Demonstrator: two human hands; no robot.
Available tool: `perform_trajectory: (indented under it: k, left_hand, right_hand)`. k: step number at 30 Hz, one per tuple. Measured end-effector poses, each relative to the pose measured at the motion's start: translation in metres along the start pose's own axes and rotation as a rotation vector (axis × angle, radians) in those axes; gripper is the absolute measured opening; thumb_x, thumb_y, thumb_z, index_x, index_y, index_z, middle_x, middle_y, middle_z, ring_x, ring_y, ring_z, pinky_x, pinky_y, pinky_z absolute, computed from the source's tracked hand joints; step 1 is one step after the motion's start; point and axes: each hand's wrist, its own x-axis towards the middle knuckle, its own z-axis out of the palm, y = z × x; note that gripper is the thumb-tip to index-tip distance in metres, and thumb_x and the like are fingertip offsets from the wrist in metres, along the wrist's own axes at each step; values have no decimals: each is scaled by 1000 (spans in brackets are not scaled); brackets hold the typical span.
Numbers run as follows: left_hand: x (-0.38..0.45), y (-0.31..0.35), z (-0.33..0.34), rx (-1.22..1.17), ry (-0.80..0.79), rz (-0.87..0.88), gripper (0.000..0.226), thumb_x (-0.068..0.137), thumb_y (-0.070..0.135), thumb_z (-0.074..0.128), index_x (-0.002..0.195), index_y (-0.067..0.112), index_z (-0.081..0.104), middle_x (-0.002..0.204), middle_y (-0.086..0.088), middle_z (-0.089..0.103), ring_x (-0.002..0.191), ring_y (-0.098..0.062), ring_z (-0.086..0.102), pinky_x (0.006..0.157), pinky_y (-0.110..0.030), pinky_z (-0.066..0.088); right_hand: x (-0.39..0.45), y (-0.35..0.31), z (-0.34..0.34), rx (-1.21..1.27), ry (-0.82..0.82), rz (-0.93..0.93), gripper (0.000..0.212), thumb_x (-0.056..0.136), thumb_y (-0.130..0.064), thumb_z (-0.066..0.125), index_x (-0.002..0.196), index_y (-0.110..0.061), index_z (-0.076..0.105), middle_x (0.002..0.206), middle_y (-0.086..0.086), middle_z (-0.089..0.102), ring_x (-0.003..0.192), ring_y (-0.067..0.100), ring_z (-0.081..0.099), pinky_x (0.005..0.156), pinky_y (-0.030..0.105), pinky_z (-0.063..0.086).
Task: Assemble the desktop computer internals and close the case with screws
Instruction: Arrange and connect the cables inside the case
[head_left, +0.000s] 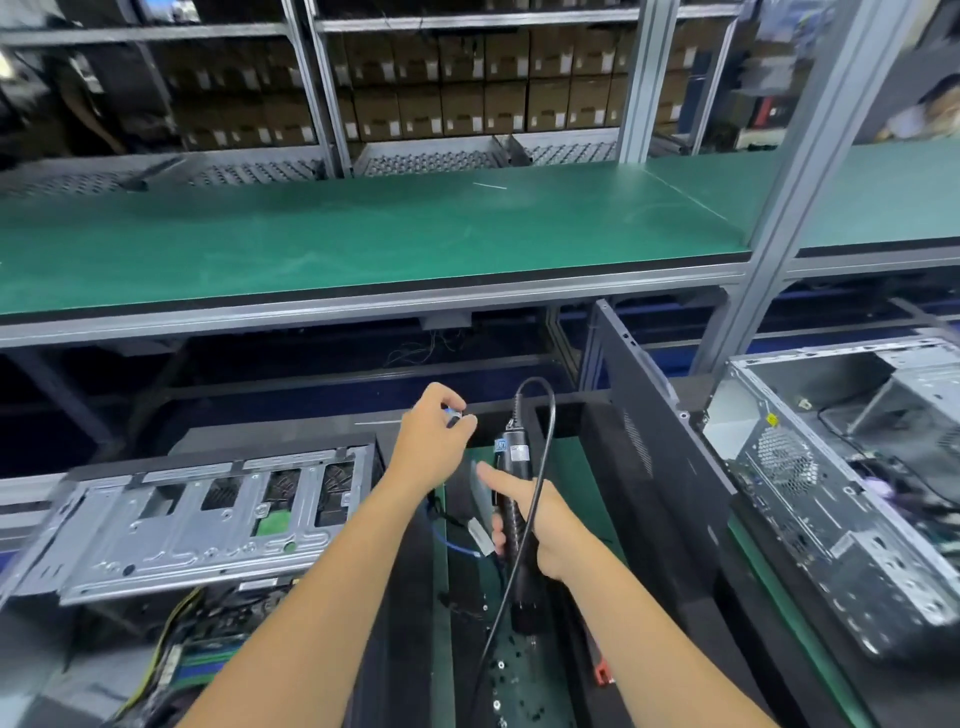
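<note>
Green matting covers the upper bench (363, 234) and the narrow tray (576, 499) below the hands. Head view: left hand (434, 441) reaches toward the tray's far edge, fingertips pinching a small metallic piece, likely a screw, too small to confirm. Right hand (540, 525) wraps around a black electric screwdriver (514, 499), index finger extended, cord (540, 467) looping over the wrist. Loose screws (506, 675) lie scattered at the tray's near end. Open computer chassis (192, 519) sits at left, drive cage and wiring (176, 623) exposed; a second open case (841, 493) at right. Black side panel (660, 441) leans between tray and right case. Judgement: internals partly fitted, panel not mounted, closing screws left.
</note>
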Motion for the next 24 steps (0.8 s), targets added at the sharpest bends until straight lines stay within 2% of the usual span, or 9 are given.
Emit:
perform_trajectory:
  k: [4, 7, 10, 12, 15, 17, 20, 24]
  left_hand:
    - [-1, 11, -53, -75, 140, 34, 10, 90, 23, 60, 91, 24, 50, 65, 3, 48, 51, -10, 40, 50, -25, 33]
    - [-4, 13, -83, -100, 205, 48, 11, 89, 21, 61, 90, 25, 50, 70, 3, 48, 56, -10, 41, 51, -25, 33]
    - [-11, 7, -98, -148, 198, -3, 11, 89, 19, 61, 91, 23, 51, 73, 0, 50, 56, -14, 41, 50, -24, 34]
    - [-18, -1, -103, -186, 184, -34, 12, 89, 15, 61, 89, 22, 51, 66, -2, 49, 54, -17, 39, 44, -20, 35]
    - [-25, -10, -114, -204, 201, -57, 12, 87, 15, 61, 86, 23, 52, 67, -2, 52, 55, -17, 41, 48, -22, 38]
    - [-26, -10, -121, -217, 216, -62, 12, 87, 17, 61, 87, 25, 52, 76, -3, 56, 61, -17, 48, 53, -24, 40]
    - [-27, -13, -135, -259, 245, -53, 13, 87, 16, 61, 86, 25, 52, 80, -6, 59, 64, -18, 50, 54, -23, 42]
    - [-27, -12, -154, -312, 344, -10, 14, 86, 12, 60, 85, 24, 52, 71, -7, 55, 58, -15, 45, 48, -18, 38]
  right_hand:
    - [0, 17, 26, -39, -22, 71, 53, 71, -45, 86, 109, -11, 70, 56, 11, 54, 44, 23, 48, 48, 27, 46]
    - [1, 36, 50, -80, -33, 151, 55, 71, -49, 84, 107, -10, 70, 60, 11, 58, 48, 24, 54, 51, 28, 48]
    - [6, 55, 74, -113, 5, 212, 48, 80, -50, 76, 106, -11, 66, 88, 16, 66, 76, 32, 67, 70, 39, 52]
    - [12, 66, 86, -82, 11, 232, 57, 83, -51, 72, 120, -9, 63, 101, 16, 70, 86, 34, 67, 82, 43, 56]
    - [18, 78, 96, -98, 23, 263, 68, 86, -55, 66, 137, -11, 55, 130, 13, 62, 116, 29, 59, 93, 35, 48]
    - [21, 84, 96, -130, 57, 249, 69, 89, -54, 63, 141, -11, 51, 142, 11, 53, 127, 28, 51, 92, 31, 40]
    - [27, 98, 96, -253, 92, 187, 62, 93, -47, 61, 139, -7, 52, 139, 12, 55, 125, 28, 51, 97, 31, 39]
    - [33, 103, 95, -468, 199, 149, 50, 93, -34, 66, 131, -3, 57, 133, 14, 59, 121, 30, 55, 105, 34, 42]
